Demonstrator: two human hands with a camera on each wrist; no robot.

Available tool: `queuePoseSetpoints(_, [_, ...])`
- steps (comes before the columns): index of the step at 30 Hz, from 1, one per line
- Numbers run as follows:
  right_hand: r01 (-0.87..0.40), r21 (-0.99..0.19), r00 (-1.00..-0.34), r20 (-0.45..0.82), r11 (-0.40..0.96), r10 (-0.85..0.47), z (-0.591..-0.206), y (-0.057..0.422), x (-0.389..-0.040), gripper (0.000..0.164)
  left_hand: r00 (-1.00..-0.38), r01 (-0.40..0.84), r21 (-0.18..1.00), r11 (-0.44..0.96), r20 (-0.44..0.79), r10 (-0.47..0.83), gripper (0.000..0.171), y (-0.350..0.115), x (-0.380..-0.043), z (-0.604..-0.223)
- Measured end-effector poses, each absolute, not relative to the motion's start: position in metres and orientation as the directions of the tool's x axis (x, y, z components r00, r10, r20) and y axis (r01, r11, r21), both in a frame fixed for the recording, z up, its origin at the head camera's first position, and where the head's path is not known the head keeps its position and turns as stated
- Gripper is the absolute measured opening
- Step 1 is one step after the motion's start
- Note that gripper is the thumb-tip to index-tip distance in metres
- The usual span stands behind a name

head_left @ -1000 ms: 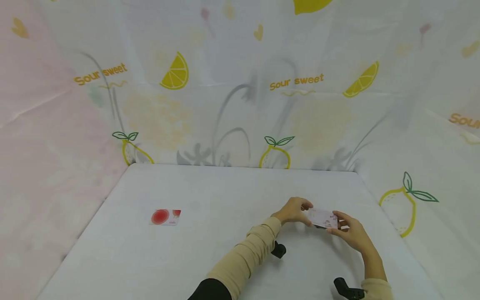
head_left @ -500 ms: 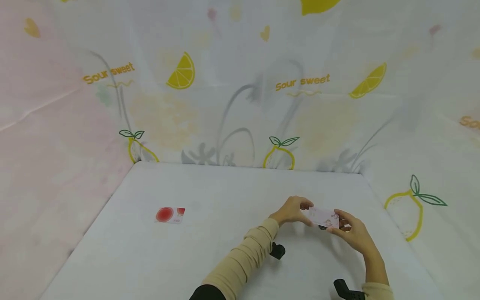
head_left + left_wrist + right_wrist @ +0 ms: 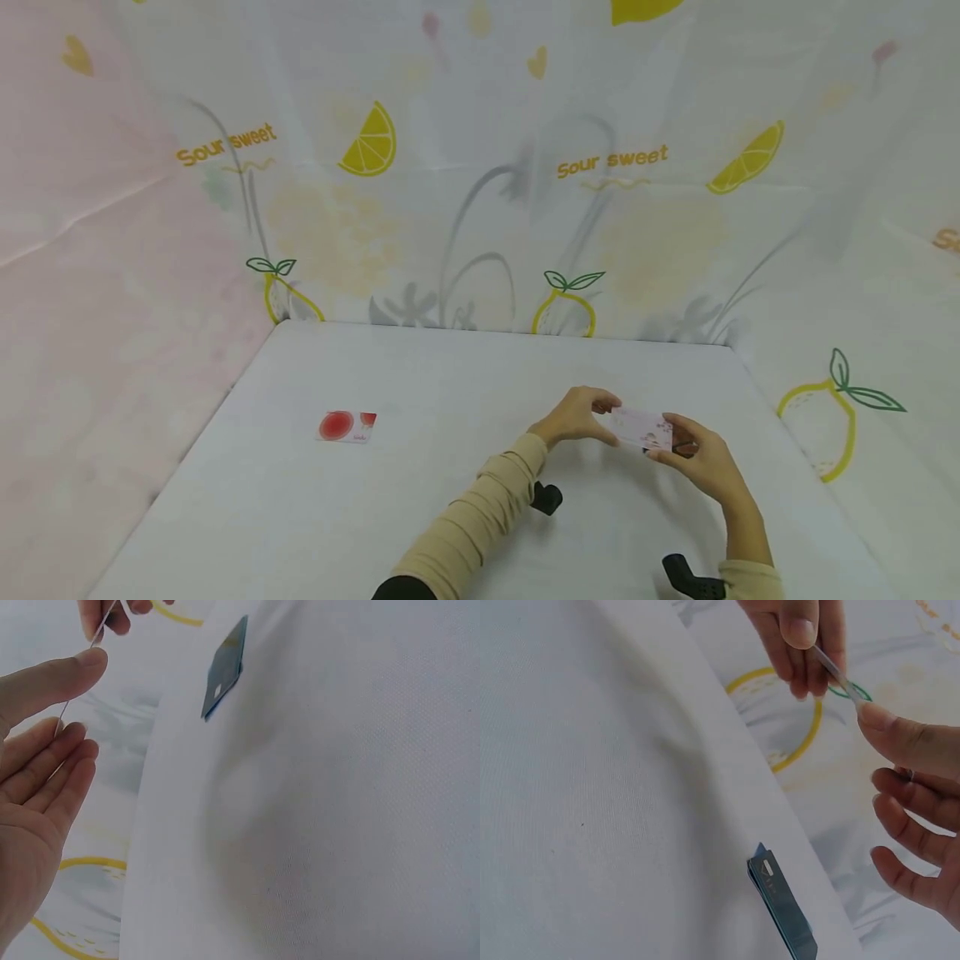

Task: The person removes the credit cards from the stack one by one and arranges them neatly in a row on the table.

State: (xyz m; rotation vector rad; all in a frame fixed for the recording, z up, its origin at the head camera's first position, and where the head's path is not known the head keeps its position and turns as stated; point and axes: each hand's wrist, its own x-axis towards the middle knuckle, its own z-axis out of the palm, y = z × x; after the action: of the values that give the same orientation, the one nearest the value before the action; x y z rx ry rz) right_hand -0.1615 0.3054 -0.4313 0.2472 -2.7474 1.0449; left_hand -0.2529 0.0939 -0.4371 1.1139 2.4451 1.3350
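Observation:
A thin pale pink printed card (image 3: 642, 429) is held above the table by both hands, one at each end. My left hand (image 3: 577, 415) pinches its left edge between thumb and fingers, and my right hand (image 3: 708, 462) pinches the right edge. Seen edge-on in the left wrist view, the card (image 3: 66, 712) looks like a thin line. On the table below lies a small stack of dark cards (image 3: 784, 904), mostly covered by the pink card in the head view. A card with a red circle (image 3: 345, 427) lies flat, far to the left of both hands.
The white tabletop (image 3: 300, 517) ends at a back wall of lemon-printed cloth (image 3: 480, 208), with cloth at both sides too. A black device (image 3: 547, 498) sits at the left wrist, another black device (image 3: 692, 577) at the right.
The head view has turned slightly left. Relative to the table, both hands and the pink card have drifted a little to the left, and the grip stays the same.

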Motion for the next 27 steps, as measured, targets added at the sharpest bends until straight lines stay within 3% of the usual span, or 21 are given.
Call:
queuePoseSetpoints(18, [-0.268, -0.645, -0.951, 0.296, 0.716, -0.090, -0.427, 0.283, -0.168, 0.058, -0.734, 0.492, 0.816, 0.304, 0.202, 0.648, 0.056, 0.071, -0.256, -0.431])
queuePoseSetpoints(27, [-0.270, -0.693, -0.958, 0.265, 0.669, -0.111, -0.422, 0.269, -0.176, 0.059, -0.753, 0.464, 0.841, 0.277, 0.210, 0.624, 0.056, 0.053, -0.257, -0.423])
